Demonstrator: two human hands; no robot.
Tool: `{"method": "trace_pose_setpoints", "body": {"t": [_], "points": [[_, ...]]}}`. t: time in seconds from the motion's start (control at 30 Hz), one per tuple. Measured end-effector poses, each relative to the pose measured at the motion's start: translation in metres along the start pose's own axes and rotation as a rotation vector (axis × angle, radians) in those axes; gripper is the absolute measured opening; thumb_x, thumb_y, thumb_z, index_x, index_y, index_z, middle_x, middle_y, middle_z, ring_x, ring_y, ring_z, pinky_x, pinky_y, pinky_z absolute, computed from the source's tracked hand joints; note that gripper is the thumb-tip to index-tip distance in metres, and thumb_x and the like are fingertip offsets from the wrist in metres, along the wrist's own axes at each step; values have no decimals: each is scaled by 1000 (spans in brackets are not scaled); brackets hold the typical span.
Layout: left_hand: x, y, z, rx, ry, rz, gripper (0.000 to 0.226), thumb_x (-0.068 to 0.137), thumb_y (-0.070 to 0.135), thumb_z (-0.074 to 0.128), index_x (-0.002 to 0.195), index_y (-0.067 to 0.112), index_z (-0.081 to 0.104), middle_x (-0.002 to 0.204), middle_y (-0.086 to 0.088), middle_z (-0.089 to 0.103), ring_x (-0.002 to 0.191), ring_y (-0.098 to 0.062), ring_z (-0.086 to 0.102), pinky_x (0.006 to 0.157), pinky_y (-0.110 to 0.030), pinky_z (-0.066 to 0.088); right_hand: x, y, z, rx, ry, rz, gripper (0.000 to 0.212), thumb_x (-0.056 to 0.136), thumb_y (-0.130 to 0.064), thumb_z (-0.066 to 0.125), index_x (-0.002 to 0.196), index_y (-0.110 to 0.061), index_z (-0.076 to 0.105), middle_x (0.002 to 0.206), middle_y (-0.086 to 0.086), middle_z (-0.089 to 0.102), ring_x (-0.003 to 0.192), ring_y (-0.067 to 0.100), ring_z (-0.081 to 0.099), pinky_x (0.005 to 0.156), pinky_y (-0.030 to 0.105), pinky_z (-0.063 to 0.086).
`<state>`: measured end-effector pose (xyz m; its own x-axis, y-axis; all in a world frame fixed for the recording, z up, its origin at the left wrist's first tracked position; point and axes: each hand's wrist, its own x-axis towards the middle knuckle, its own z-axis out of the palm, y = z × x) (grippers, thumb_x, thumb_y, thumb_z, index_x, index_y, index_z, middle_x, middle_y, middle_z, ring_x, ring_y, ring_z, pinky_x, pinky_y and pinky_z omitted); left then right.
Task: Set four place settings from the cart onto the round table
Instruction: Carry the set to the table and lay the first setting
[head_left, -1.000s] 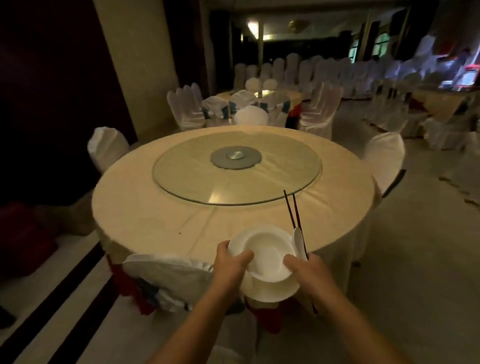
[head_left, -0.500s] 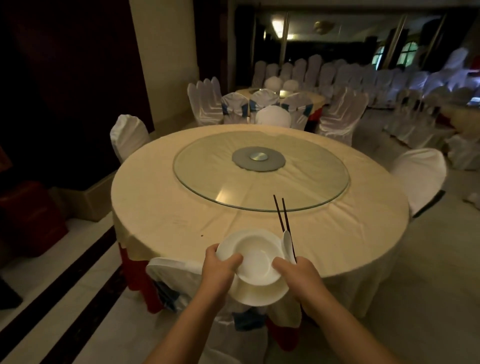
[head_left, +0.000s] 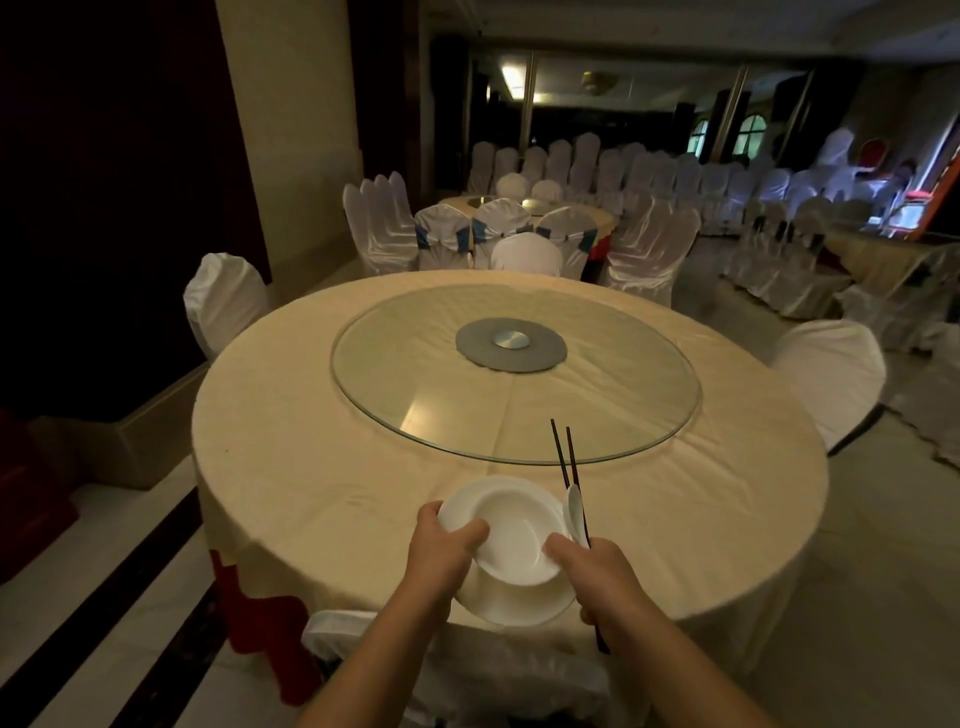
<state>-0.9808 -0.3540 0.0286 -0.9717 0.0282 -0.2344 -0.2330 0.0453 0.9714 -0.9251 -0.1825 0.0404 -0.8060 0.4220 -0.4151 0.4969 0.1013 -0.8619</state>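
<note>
A white bowl (head_left: 511, 525) rests on a white plate (head_left: 524, 600), both held over the near edge of the round table (head_left: 322, 457), which wears a cream cloth. My left hand (head_left: 441, 551) grips the left rim of bowl and plate, thumb on top. My right hand (head_left: 597, 577) holds the right rim together with a white spoon (head_left: 575, 512) and two dark chopsticks (head_left: 563, 457), whose tips point toward the table's middle.
A glass turntable (head_left: 613, 395) with a grey hub (head_left: 510, 344) covers the table's centre. White-covered chairs stand at the near edge (head_left: 363, 639), left (head_left: 221, 299), far side (head_left: 524, 254) and right (head_left: 831, 374). More covered chairs and another table fill the room behind.
I have moved closer to the table, so the stack now hangs over its near edge. My grip on the bowl, plate, spoon and chopsticks is unchanged.
</note>
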Motion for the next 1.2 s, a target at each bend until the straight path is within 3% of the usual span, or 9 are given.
{"method": "trace_pose_setpoints", "body": {"t": [0.17, 0.37, 0.5, 0.7, 0.83, 0.97, 1.03, 1.1, 1.2], "points": [[43, -3, 7, 31, -27, -80, 40, 85, 18, 65, 118, 20, 43, 104, -1, 56, 90, -16, 56, 63, -30, 46, 45, 1, 11, 35, -4, 48, 32, 77, -29, 62, 97, -4, 61, 73, 7, 48, 49, 16, 34, 40, 23, 26], [100, -17, 17, 54, 2, -206, 41, 81, 10, 64, 119, 12, 49, 102, -5, 59, 90, -22, 59, 68, -33, 48, 106, 2, 30, 45, -9, 64, 32, 72, -32, 63, 94, -9, 64, 78, 6, 61, 56, 19, 51, 43, 22, 34], [130, -32, 20, 97, 0, -249, 40, 79, 8, 65, 117, 11, 52, 101, -4, 61, 90, -22, 60, 65, -31, 49, 136, 7, 39, 2, -18, 46, 41, 64, -38, 64, 95, -12, 62, 88, 8, 67, 72, 23, 63, 51, 25, 42], [151, -57, 24, 163, -27, -230, 39, 75, 10, 68, 113, 16, 59, 103, -1, 64, 92, -19, 62, 68, -29, 50, 165, 32, 49, -26, 3, 96, 31, 76, -32, 68, 100, -14, 61, 95, 7, 67, 83, 24, 65, 69, 36, 55], [166, -74, 24, 217, -46, -207, 34, 74, 13, 68, 107, 19, 61, 102, -2, 67, 89, -15, 63, 64, -27, 48, 179, 39, 59, -56, 40, 120, 33, 77, -31, 68, 104, -13, 62, 94, 5, 67, 84, 22, 65, 70, 34, 54], [177, -88, 27, 270, -44, -227, 40, 75, 15, 73, 106, 23, 49, 105, 7, 59, 89, -12, 58, 73, -29, 44, 190, 47, 66, -96, 69, 149, 37, 78, -32, 68, 109, -12, 63, 97, 5, 67, 86, 23, 64, 69, 31, 50], [178, -97, 28, 339, -44, -214, 37, 74, 20, 76, 104, 20, 55, 107, 3, 63, 87, -12, 59, 77, -32, 47, 194, 52, 67, -127, 82, 172, 41, 77, -34, 68, 112, -12, 62, 96, 3, 66, 85, 21, 62, 64, 28, 46], [180, -106, 29, 429, -61, -202, 54, 74, 26, 78, 122, 15, 57, 116, 1, 63, 102, -18, 61, 91, -36, 48, 198, 59, 68, -160, 97, 196, 47, 77, -36, 68, 115, -10, 60, 96, 2, 64, 84, 20, 60, 61, 27, 42], [180, -114, 29, 464, -71, -201, 84, 77, 32, 79, 147, 11, 38, 140, -5, 54, 127, -24, 52, 105, -35, 41, 203, 71, 71, -194, 97, 235, 55, 79, -40, 68, 121, -7, 56, 109, 8, 63, 94, 25, 60, 69, 29, 43]]}}
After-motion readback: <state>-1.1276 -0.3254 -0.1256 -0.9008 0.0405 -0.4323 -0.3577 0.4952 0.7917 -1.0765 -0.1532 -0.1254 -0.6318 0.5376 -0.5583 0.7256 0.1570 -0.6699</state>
